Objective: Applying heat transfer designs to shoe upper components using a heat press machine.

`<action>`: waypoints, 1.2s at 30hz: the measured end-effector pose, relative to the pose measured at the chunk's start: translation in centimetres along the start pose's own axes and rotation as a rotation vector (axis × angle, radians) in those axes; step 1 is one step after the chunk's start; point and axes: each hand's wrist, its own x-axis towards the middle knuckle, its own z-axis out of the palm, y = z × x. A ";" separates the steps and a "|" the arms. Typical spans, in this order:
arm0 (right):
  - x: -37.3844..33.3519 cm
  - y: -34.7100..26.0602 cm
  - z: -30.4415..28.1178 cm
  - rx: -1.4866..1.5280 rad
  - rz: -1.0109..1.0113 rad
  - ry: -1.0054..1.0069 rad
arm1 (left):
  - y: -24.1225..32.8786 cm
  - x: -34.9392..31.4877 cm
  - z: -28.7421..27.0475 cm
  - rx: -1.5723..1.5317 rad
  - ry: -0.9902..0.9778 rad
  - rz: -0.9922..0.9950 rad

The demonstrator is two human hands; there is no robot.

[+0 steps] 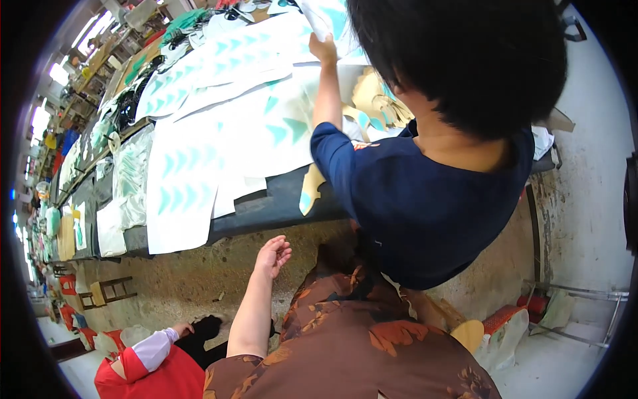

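My left hand (274,256) is held in front of me over the floor, short of the table's edge. Its fingers are curled together, and nothing shows in them. My right hand is out of sight; the person in front and my patterned brown clothing (359,346) fill that side. Closest beyond my left hand are large white sheets (183,179) printed with rows of pale green arrow-like shapes, overhanging the dark table (266,213). A person in a navy shirt (425,193) leans over the table, and that person's hand (323,50) grips a raised white sheet (322,16).
Tan cut pieces (372,96) lie beside the navy-shirted person. Another person in red (149,372) is at lower left. A wooden stool (113,290) stands under the table's left part. Red-topped stools (502,320) and a metal frame (585,292) are at right.
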 end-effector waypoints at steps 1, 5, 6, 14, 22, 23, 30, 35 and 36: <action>-0.2 0.3 -0.2 -0.038 -0.031 -0.002 | 0.1 0.3 -0.1 0.010 -0.005 -0.013; 0.2 -0.5 1.3 -0.199 -0.146 -0.013 | 0.4 1.1 0.1 0.028 -0.028 -0.038; 0.3 -0.7 1.5 -0.234 -0.175 -0.013 | 0.5 1.3 0.2 0.041 -0.040 -0.046; 0.7 0.3 0.1 -0.493 -0.373 -0.008 | 0.4 2.5 -0.8 0.087 -0.048 -0.082; -1.0 8.1 -23.7 -0.708 -0.542 0.062 | 1.7 3.5 -0.2 0.153 -0.076 -0.091; -0.4 8.3 -20.3 -0.732 -0.567 0.050 | 1.9 3.3 -0.6 0.161 -0.064 -0.087; 0.0 2.1 3.3 -0.889 -0.694 0.074 | 4.1 3.9 1.8 0.369 -0.161 -0.059; -4.0 3.8 5.9 -1.352 -0.996 0.844 | 5.8 3.0 2.9 0.386 -0.232 -0.050; -4.3 -0.5 9.5 -1.540 -1.116 1.251 | 5.9 3.0 2.3 0.383 -0.235 -0.029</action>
